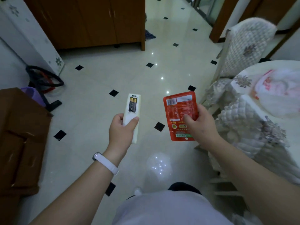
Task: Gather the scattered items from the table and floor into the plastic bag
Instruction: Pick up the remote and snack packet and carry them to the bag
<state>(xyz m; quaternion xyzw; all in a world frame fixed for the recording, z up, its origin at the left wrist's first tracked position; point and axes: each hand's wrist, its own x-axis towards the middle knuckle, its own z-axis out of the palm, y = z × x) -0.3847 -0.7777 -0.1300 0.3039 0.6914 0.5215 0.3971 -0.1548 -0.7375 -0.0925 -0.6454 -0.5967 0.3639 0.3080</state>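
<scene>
**Asker:** What have you got in your hands?

**Me:** My left hand [121, 129] grips a white remote control [134, 114] by its lower half, thumb across it. It lies back side up with the cover off, so two batteries [132, 105] show in the compartment. My right hand [199, 125] pinches a red food packet [180, 108], thumb on the printed back, the other fingers behind it. Both are held out in front of me above the tiled floor [113, 70].

**Asker:** And where is the plastic bag?

**Me:** To my right and a little ahead, lying slumped on the cloth-covered surface [287, 125]. The plastic bag [279, 95] is whitish with red print. I can't tell from here where its mouth is, or whether it gapes.

**Asker:** Which hand is closer to it?

**Me:** The right one, clearly. The packet is near the surface's quilted edge, while the remote sits on the far side of the packet from the bag. Both things point their long axes away from me, so neither is aimed at the bag yet.

**Asker:** So what does the next move call for?

**Me:** I reckon a turn to the right, packet in first, then the left hand reaching across with the remote. The bare batteries could drop out if I tip it over.
</scene>
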